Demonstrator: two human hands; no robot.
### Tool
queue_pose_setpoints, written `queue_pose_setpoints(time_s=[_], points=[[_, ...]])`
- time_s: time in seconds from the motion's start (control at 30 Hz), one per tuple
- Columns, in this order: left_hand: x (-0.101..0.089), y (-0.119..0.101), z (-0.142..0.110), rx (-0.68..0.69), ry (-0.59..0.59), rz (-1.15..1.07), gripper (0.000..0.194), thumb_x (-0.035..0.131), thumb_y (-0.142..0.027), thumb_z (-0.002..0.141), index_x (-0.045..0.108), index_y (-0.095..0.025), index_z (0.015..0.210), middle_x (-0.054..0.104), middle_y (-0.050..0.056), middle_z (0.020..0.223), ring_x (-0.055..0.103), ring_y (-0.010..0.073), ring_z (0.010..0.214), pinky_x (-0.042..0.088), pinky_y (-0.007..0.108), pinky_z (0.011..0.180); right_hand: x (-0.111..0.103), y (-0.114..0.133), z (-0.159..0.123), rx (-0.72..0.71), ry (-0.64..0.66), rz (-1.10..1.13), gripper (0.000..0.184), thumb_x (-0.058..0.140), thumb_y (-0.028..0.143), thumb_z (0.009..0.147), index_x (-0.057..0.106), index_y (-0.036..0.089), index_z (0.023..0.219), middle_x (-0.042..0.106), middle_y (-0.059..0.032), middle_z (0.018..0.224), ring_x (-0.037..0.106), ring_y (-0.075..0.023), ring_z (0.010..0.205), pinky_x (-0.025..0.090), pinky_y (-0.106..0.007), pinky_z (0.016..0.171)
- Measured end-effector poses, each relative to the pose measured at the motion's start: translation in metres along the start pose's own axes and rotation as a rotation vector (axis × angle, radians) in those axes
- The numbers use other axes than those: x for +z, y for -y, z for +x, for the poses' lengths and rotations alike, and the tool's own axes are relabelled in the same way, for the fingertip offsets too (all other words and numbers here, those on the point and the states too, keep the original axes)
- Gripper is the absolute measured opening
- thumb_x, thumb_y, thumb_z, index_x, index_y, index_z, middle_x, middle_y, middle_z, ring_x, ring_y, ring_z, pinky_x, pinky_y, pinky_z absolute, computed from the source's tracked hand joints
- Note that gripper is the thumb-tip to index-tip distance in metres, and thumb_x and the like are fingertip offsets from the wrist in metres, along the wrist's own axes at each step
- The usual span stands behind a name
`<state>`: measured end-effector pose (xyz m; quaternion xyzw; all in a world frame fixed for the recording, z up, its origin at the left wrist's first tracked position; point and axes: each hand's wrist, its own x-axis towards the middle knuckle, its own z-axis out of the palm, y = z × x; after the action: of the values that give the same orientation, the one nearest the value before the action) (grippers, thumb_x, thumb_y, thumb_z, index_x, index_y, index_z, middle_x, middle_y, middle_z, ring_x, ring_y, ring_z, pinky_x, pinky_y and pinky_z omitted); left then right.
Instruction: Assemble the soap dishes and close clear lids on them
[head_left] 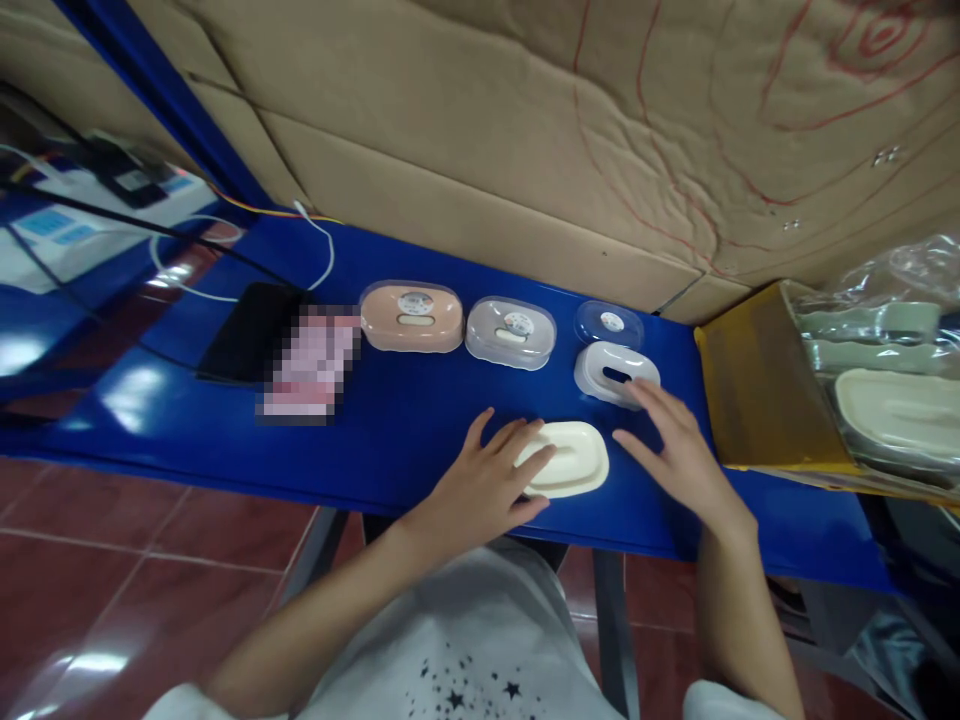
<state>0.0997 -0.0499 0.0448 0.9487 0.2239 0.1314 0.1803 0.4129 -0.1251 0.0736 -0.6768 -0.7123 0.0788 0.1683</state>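
Near the front edge of the blue table lies a cream oval plastic tray [574, 458]. My left hand [495, 480] rests over its left side with fingers spread. Just to the right, my right hand [675, 450] is open, its fingertips at the rim of a white oval piece [600, 370] with a slot in its top. Whether the fingertips touch that rim I cannot tell. Behind the white piece sits a clear plastic lid [634, 325] with a round sticker. Further left stand a white lidded box [510, 350] and a peach lidded box [412, 335], each with a sticker.
At the right, an open cardboard box [780, 400] holds cream and green plastic pieces in clear wrap. A black device [247, 335] and a blurred pink item [311, 365] lie at the left. Cables run behind them. A cardboard wall [465, 150] closes the back.
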Motion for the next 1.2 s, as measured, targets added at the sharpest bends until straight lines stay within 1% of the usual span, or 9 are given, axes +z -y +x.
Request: queue_pose_setpoints(time_s=[0.03,0.13,0.27,0.5,0.6,0.8,0.93,1.07,1.2], points=[[-0.003,0.006,-0.005,-0.019,-0.008,-0.004,0.053,0.073,-0.038,0.102,0.055,-0.025,0.15,0.055,0.017,0.162,0.054,0.0374,0.147,0.025,0.07,0.129,-0.001,-0.012,0.012,0.005,-0.014,-0.039,0.073,0.062,0.054,0.104,0.035,0.034,0.169,0.045,-0.0157,0.172,0.04,-0.0398,0.16,0.037,-0.07,0.126],[-0.009,0.025,-0.016,-0.062,-0.042,-0.054,0.063,0.072,-0.033,0.102,0.046,-0.029,0.159,0.053,0.015,0.164,0.052,0.0341,0.15,0.024,0.066,0.131,0.003,-0.045,0.04,-0.005,0.074,-0.06,0.087,0.068,0.063,0.098,0.032,0.031,0.17,0.036,-0.0195,0.175,0.034,-0.0448,0.162,0.035,-0.072,0.123],[-0.013,0.039,-0.015,-0.138,-0.055,-0.167,0.081,0.076,-0.032,0.099,0.033,-0.034,0.167,0.04,0.014,0.173,0.042,0.0355,0.158,0.034,0.06,0.128,0.01,-0.059,0.054,-0.037,0.059,-0.032,0.086,0.071,0.063,0.095,0.037,0.031,0.167,0.04,-0.0179,0.17,0.038,-0.0415,0.158,0.034,-0.066,0.125],[-0.01,0.042,0.002,-0.183,-0.101,-0.275,0.1,0.08,-0.028,0.095,0.016,-0.036,0.172,0.029,0.016,0.178,0.033,0.0399,0.163,0.039,0.06,0.125,0.012,-0.039,0.04,0.023,-0.006,0.005,0.089,0.08,0.069,0.086,0.044,0.032,0.159,0.057,-0.016,0.153,0.053,-0.0424,0.142,0.039,-0.066,0.117],[-0.006,0.043,0.0,-0.193,-0.123,-0.296,0.103,0.08,-0.03,0.096,0.011,-0.037,0.173,0.029,0.016,0.177,0.032,0.0393,0.163,0.038,0.06,0.126,0.016,-0.019,0.039,-0.061,-0.029,0.112,0.089,0.079,0.066,0.088,0.039,0.032,0.161,0.055,-0.0172,0.155,0.051,-0.0405,0.147,0.041,-0.062,0.119],[0.003,0.043,-0.003,-0.152,-0.231,-0.254,0.104,0.08,-0.034,0.097,0.009,-0.037,0.173,0.03,0.02,0.176,0.033,0.0397,0.163,0.037,0.061,0.124,0.04,0.027,0.039,-0.212,0.104,0.145,0.093,0.076,0.061,0.093,0.027,0.036,0.169,0.045,-0.0176,0.169,0.043,-0.0414,0.157,0.039,-0.065,0.122],[0.006,0.044,-0.003,-0.182,-0.256,-0.203,0.1,0.082,-0.039,0.096,0.016,-0.036,0.172,0.038,0.021,0.171,0.038,0.0418,0.159,0.037,0.062,0.122,0.052,0.03,0.04,-0.258,0.092,0.17,0.093,0.075,0.057,0.096,0.023,0.038,0.171,0.041,-0.0164,0.172,0.04,-0.0398,0.16,0.039,-0.065,0.125],[0.006,0.044,-0.004,-0.171,-0.259,-0.256,0.106,0.085,-0.035,0.093,0.014,-0.037,0.172,0.036,0.02,0.171,0.037,0.0396,0.16,0.042,0.058,0.121,0.056,0.03,0.04,-0.316,0.086,0.197,0.093,0.075,0.057,0.096,0.023,0.038,0.171,0.04,-0.0163,0.172,0.039,-0.0392,0.16,0.04,-0.066,0.125],[0.007,0.045,-0.005,-0.169,-0.245,-0.274,0.1,0.084,-0.034,0.094,0.02,-0.04,0.171,0.036,0.018,0.172,0.045,0.0395,0.155,0.043,0.059,0.12,0.058,0.035,0.039,-0.348,0.072,0.138,0.09,0.073,0.057,0.098,0.025,0.039,0.171,0.042,-0.0148,0.171,0.038,-0.0394,0.161,0.039,-0.068,0.126]])
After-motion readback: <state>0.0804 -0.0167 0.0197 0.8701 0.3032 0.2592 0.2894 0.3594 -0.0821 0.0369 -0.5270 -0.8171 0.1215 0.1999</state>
